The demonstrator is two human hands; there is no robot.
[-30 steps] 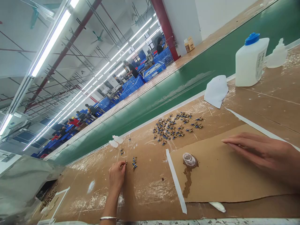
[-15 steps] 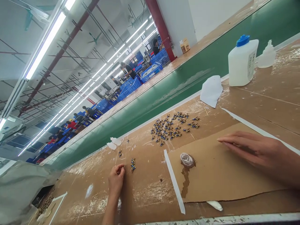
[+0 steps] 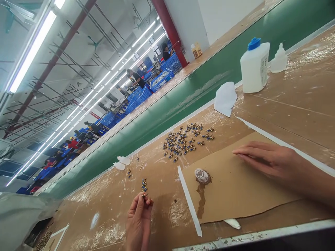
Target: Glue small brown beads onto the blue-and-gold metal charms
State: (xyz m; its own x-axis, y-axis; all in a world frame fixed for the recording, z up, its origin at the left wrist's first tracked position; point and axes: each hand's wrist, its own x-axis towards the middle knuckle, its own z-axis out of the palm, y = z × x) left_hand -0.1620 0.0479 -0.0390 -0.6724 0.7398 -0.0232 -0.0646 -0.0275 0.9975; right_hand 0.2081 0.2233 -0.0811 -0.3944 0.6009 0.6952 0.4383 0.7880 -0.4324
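My left hand (image 3: 140,218) is raised in a pinch, thumb against fingers, with a tiny dark and gold piece (image 3: 143,195) at the tips. Just beyond it lies a short row of small blue and gold pieces (image 3: 144,184). My right hand (image 3: 272,162) hovers over the sheet of cardboard (image 3: 243,188), fingers pressed together and pointing left; whatever they may hold is hidden. On the cardboard's left part sits a small round clear dish (image 3: 202,176) with a brown wet stain running from it. A large scatter of blue and gold pieces (image 3: 180,141) lies behind.
A white jug with a blue cap (image 3: 254,66) and a dropper bottle (image 3: 279,60) stand at back right, near a white paper scrap (image 3: 225,99). Two small white bottles (image 3: 122,162) lie at left. A green belt (image 3: 167,104) runs behind the table; people work beyond.
My left hand has turned and come up, now showing a tiny piece between its fingertips. The whole view has shifted a little; my right hand keeps its pose over the cardboard.
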